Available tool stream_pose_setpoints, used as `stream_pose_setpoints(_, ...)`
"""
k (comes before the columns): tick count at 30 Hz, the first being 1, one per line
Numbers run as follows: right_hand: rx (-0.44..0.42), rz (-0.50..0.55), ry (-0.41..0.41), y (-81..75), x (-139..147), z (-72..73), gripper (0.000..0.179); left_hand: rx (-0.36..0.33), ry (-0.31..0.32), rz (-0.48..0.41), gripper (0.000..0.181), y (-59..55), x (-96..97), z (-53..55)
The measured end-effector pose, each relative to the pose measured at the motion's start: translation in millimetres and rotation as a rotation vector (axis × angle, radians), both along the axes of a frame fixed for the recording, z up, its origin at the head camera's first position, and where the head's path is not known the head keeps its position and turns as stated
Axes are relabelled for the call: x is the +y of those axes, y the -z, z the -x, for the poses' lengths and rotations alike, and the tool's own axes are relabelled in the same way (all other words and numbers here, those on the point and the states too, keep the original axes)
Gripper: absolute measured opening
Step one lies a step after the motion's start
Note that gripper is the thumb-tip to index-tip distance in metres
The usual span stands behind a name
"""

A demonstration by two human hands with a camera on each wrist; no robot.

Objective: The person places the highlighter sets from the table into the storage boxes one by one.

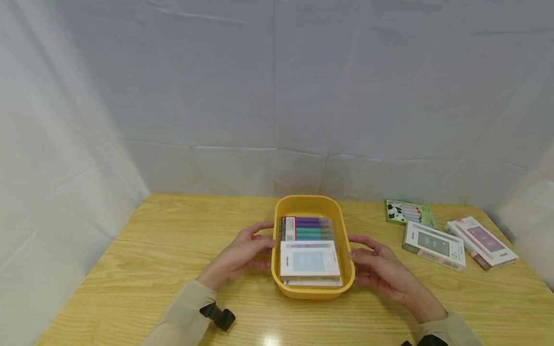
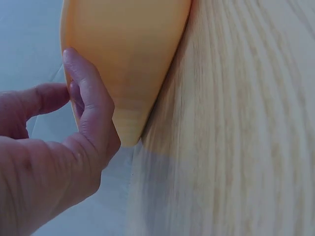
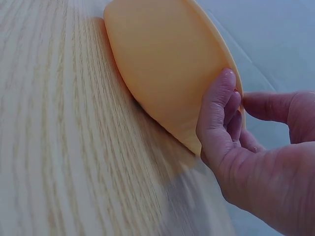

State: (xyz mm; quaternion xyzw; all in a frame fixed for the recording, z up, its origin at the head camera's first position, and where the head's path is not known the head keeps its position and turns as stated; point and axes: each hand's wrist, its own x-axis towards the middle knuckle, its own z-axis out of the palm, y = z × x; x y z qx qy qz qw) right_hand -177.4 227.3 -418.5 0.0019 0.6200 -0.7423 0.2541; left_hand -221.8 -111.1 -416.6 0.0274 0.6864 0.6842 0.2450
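A yellow plastic bin [image 1: 309, 293] stands on the wooden table between both hands. In it lie a clear pack of purple, green and blue pens [image 1: 309, 228] and, nearer the person, a white box with a pale blue panel [image 1: 309, 261] on top of another white item. My left hand [image 1: 242, 252] holds the bin's left side, thumb at the rim and fingers along the outer wall, as the left wrist view shows. On the right side, my right hand [image 1: 385, 269] holds it the same way; the right wrist view has its thumb [image 3: 266, 105] at the rim.
To the right lie a green box with a panda picture [image 1: 410, 214], a white box with a grey-green panel [image 1: 434, 245] and a white box with a purple panel [image 1: 481, 242]. A pale sheet [image 1: 277, 96] hangs behind the table [image 1: 143, 269] and at its sides.
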Motion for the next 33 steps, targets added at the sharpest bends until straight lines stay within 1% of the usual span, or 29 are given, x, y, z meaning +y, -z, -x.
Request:
stream_pose_setpoints(4, 0.031, -0.064, 0.004, 0.0, 0.8, -0.1, 0.06, -0.001, -0.008, -0.009, 0.066, 1.3, 2.0, 1.0)
stream_pose_setpoints(9, 0.079, -0.2, 0.03, 0.4, 1.3, 0.5, 0.065, 0.0, -0.01, -0.029, 0.067, 2.0, 4.0, 1.5)
stream_pose_setpoints(11, 0.108, -0.256, 0.041, 0.3, 0.6, 0.3, 0.066, -0.001, -0.01, -0.036, 0.067, 2.7, 4.4, 1.6)
stream_pose_setpoints(13, 0.158, -0.327, 0.054, -0.4, -0.6, -0.2, 0.065, -0.002, -0.011, -0.042, 0.066, 3.5, 4.5, 1.8)
stream_pose_setpoints(16, 0.284, -0.47, 0.054, -1.7, -1.9, -1.3, 0.061, -0.004, -0.018, -0.047, 0.066, 4.7, 4.4, 2.6)
stream_pose_setpoints(19, 0.455, -0.661, 0.045, -1.0, -0.6, -1.6, 0.055, -0.004, -0.023, -0.045, 0.066, 4.8, 3.8, 3.3)
stream_pose_setpoints(22, 0.598, -0.806, 0.049, 2.2, 1.2, -1.8, 0.053, 0.0, -0.017, -0.043, 0.066, 4.3, 2.9, 3.3)
stream_pose_setpoints(25, 0.698, -0.878, 0.069, 5.2, 2.8, -3.3, 0.054, 0.002, -0.007, -0.044, 0.066, 4.1, 2.8, 3.2)
stream_pose_setpoints(29, 0.834, -0.941, 0.085, 6.5, 6.0, -5.9, 0.052, 0.001, -0.007, -0.038, 0.066, 3.3, 3.5, 3.3)
stream_pose_setpoints(32, 0.987, -1.001, 0.088, 6.1, 9.5, -6.0, 0.048, 0.002, -0.009, -0.029, 0.065, 2.3, 3.5, 3.0)
stream_pose_setpoints(33, 1.052, -1.023, 0.088, 5.9, 10.8, -5.5, 0.047, 0.003, -0.01, -0.026, 0.065, 2.0, 3.4, 2.8)
